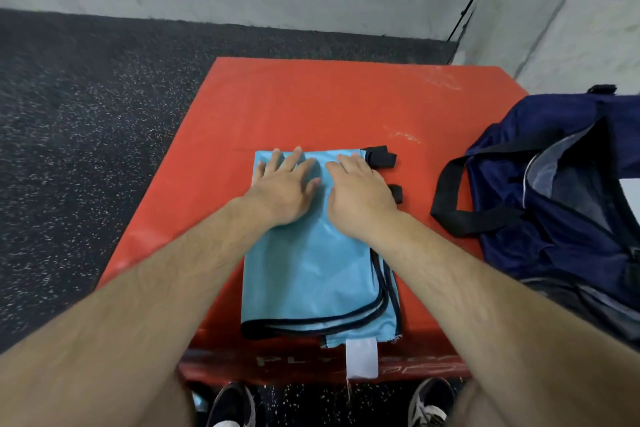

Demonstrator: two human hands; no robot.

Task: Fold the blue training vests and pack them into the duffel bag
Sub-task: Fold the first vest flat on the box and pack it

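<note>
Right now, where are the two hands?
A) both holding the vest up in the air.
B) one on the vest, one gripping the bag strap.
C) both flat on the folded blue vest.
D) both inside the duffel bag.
C: the left hand and the right hand lie with straight fingers on the blue vest on the red box; the duffel bag stands apart at the right.
</note>
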